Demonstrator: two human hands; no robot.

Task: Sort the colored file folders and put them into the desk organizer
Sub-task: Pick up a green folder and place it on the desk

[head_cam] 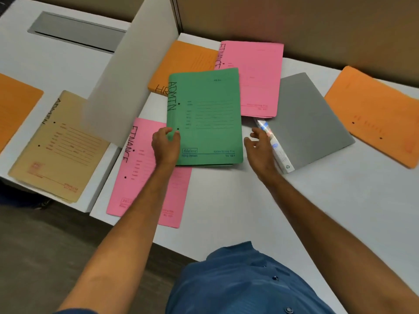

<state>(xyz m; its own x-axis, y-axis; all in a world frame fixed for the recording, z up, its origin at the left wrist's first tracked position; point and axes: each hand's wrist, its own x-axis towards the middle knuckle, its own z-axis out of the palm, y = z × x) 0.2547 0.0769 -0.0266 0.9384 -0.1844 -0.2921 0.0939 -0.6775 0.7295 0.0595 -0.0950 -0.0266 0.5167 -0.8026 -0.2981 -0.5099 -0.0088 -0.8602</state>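
Your left hand [166,143] pinches the left edge of the green folder [205,118], which lies at the middle of the table [226,200] on a pink folder [145,177]. Lifting may drag that pink one over the near edge. Your right hand [260,146] is loose, holding nothing, just beside the grey binder [310,123]. Free room remains at the near right.

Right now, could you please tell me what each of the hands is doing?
Left hand: grips the spine edge of the green folder.
Right hand: open, holding nothing, beside the grey folder.
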